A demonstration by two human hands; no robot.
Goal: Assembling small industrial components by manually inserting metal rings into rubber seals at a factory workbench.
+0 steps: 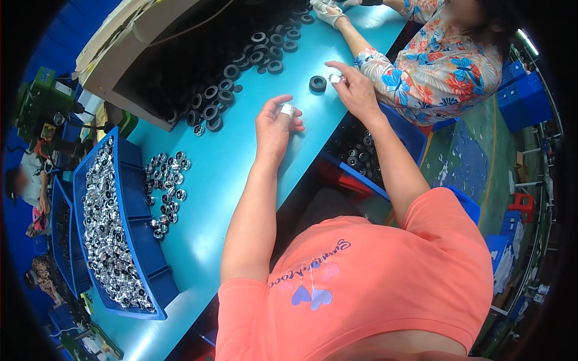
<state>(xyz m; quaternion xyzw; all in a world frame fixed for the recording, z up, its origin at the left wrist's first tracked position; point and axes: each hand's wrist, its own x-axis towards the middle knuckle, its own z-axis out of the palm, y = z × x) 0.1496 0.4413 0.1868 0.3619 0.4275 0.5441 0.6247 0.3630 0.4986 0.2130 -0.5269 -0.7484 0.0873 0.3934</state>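
My left hand [274, 125] hovers over the teal table [241, 162], fingers curled around a small silver cap [288, 110] held at the fingertips. My right hand [354, 90] is raised further away, pinching another small shiny piece [335, 78] between thumb and fingers. A single black rubber ring [318, 83] lies flat on the table just left of my right hand. Both forearms come up from the lower right, above my orange shirt.
A heap of black rings [241, 66] spills from a cardboard box [138, 54] at the top. A blue bin [114, 228] full of silver parts stands at left, with loose silver parts [167, 186] beside it. A co-worker in a floral shirt [439, 66] sits at upper right.
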